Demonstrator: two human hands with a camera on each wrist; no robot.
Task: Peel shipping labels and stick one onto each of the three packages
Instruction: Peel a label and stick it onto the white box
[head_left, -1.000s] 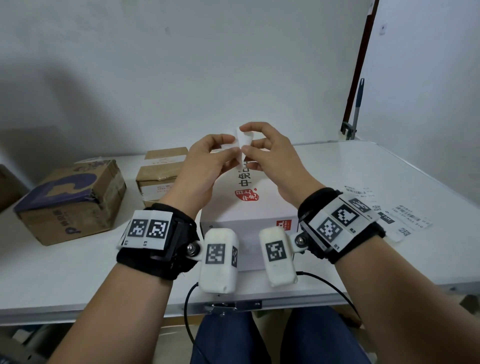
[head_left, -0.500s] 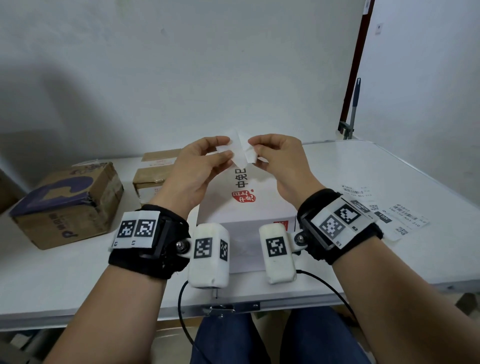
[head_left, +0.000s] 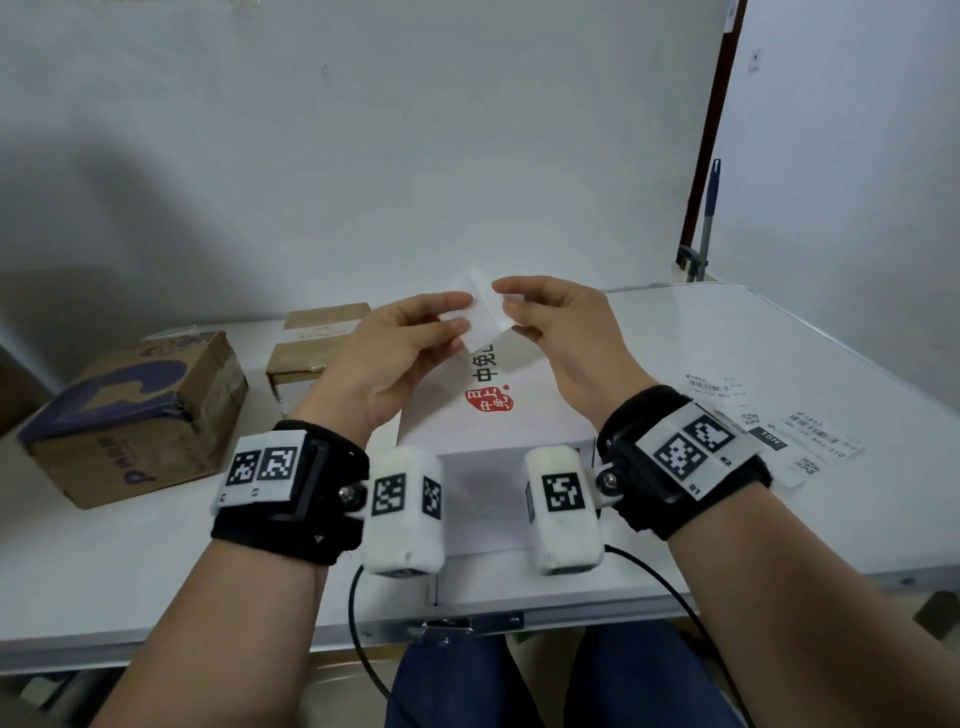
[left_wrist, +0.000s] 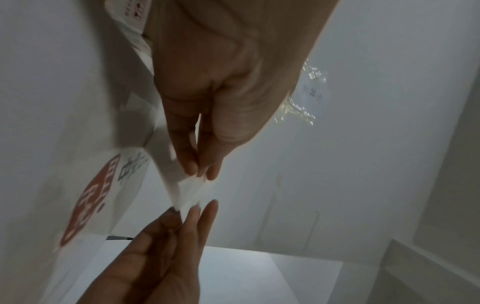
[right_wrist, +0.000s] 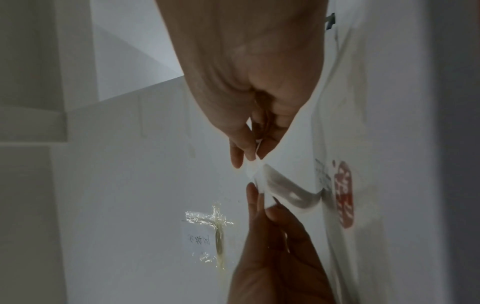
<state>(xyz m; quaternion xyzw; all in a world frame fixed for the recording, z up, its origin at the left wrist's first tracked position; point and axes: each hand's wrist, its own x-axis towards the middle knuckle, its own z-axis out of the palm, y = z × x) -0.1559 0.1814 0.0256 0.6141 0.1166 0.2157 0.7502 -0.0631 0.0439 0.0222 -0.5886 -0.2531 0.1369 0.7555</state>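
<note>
While the left hand (head_left: 400, 353) and right hand (head_left: 561, 332) each pinch a side of the shipping label (head_left: 480, 312) above the white package (head_left: 498, 415) at the near table edge, it splits from its backing. Both wrist views show fingertips (left_wrist: 211, 173) clamped on thin paper (right_wrist: 253, 170); a crooked pull could tear it or fold the glue onto itself.

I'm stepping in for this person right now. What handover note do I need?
Left hand and right hand each pinch one side of a label, half peeled, held above the white box.
Two brown boxes sit to the left; spare labels lie on the table to the right.
Done: none visibly stuck.
Left: finish peeling, stick it, then label the others.
</note>
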